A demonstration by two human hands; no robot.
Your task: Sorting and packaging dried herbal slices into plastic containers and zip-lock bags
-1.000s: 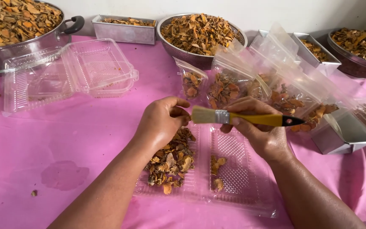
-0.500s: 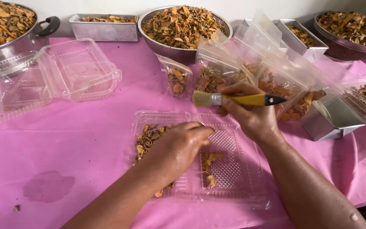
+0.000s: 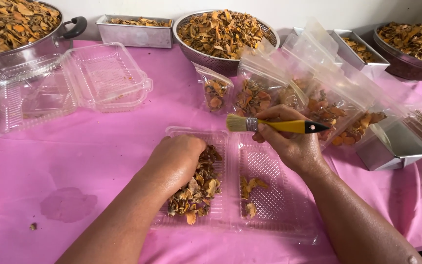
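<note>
An open clear plastic clamshell box lies on the pink tablecloth in front of me. Its left half holds a heap of dried orange-brown slices; the right half has only a few pieces. My left hand presses down on the heap with fingers curled into it. My right hand hovers over the box's far right edge, gripping a small brush with a yellow handle, black tip and pale bristles pointing left.
Several clear bags of slices stand behind the box. An empty open clamshell lies at the left. A colander, a big pot, metal trays and a bowl of slices line the back. A metal tin sits at right.
My left hand came down from near the brush onto the heap in the box's left half. The right hand keeps holding the brush; the view shifted slightly.
</note>
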